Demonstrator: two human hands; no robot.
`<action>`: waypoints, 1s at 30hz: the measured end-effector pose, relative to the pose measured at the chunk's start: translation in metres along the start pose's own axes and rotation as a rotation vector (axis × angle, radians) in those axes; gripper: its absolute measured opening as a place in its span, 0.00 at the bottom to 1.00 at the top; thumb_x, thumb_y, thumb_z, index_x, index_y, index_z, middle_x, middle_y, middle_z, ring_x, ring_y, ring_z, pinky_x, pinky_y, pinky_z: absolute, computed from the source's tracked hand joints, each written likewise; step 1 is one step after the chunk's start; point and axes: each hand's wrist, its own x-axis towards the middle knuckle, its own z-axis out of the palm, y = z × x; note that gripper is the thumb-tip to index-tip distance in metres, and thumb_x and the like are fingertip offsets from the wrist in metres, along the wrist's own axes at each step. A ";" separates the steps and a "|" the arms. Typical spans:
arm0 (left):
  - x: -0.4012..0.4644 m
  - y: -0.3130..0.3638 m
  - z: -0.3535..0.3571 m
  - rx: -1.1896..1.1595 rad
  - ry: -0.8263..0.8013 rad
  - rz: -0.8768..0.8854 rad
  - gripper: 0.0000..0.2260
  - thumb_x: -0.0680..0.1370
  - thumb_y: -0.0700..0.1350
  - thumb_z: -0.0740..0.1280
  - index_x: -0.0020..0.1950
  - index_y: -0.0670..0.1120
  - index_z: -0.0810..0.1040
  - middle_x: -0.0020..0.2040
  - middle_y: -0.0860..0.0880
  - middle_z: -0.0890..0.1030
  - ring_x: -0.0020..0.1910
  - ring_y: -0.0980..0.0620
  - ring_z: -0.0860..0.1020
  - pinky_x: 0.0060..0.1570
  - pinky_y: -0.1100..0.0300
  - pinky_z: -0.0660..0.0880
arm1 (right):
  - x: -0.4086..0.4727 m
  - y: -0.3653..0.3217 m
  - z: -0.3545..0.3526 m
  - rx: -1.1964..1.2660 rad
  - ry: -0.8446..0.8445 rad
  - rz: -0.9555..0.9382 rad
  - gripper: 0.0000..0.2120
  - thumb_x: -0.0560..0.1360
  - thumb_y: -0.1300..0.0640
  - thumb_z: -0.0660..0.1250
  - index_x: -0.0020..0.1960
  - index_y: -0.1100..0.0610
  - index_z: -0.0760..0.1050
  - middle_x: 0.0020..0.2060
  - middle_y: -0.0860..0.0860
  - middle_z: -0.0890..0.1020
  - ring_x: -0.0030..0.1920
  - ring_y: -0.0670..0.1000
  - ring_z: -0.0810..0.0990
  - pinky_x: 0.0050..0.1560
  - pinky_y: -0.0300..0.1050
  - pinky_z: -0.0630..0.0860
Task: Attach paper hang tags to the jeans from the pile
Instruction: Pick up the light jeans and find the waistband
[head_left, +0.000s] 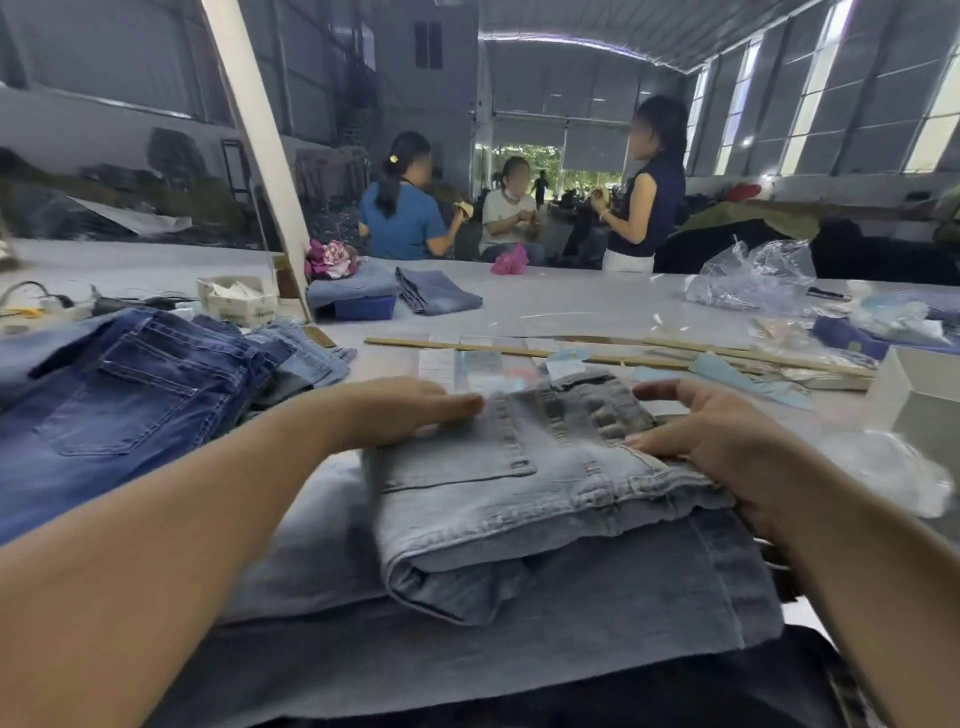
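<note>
Folded light jeans (524, 483) atop pile, near table edge, waistband pointing away from you. Your left hand (410, 410) flat, fingers straight; right hand (722, 436) loosely curled on waistband, nearer tags (566, 367) beyond.

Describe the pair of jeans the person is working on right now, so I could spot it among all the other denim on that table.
Start at the long grey table and come to its near edge, where the left hand and right hand rest. Between them lies the folded light grey-blue jeans, back pocket up, on top of a stack. It is paler and more washed out than the dark blue jeans to its left.
</note>
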 end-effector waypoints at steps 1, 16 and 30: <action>-0.008 -0.013 -0.001 -0.033 -0.022 -0.050 0.35 0.66 0.74 0.55 0.59 0.52 0.79 0.57 0.55 0.78 0.58 0.52 0.76 0.62 0.56 0.68 | 0.002 0.001 0.002 -0.050 0.004 -0.002 0.20 0.71 0.72 0.71 0.57 0.53 0.76 0.34 0.58 0.86 0.30 0.53 0.84 0.26 0.41 0.77; -0.035 -0.057 -0.008 -0.347 0.407 -0.028 0.07 0.75 0.48 0.74 0.46 0.46 0.81 0.42 0.48 0.82 0.40 0.52 0.77 0.39 0.60 0.75 | -0.014 -0.021 0.039 -0.906 0.108 -0.376 0.28 0.71 0.52 0.72 0.69 0.45 0.69 0.65 0.47 0.73 0.56 0.48 0.73 0.51 0.42 0.69; -0.083 -0.097 0.001 0.223 -0.022 -0.335 0.21 0.80 0.61 0.60 0.66 0.51 0.78 0.66 0.52 0.77 0.62 0.51 0.75 0.63 0.57 0.68 | -0.066 -0.062 0.161 -1.373 -0.429 -0.630 0.29 0.72 0.56 0.62 0.72 0.46 0.63 0.65 0.48 0.69 0.60 0.54 0.69 0.50 0.47 0.68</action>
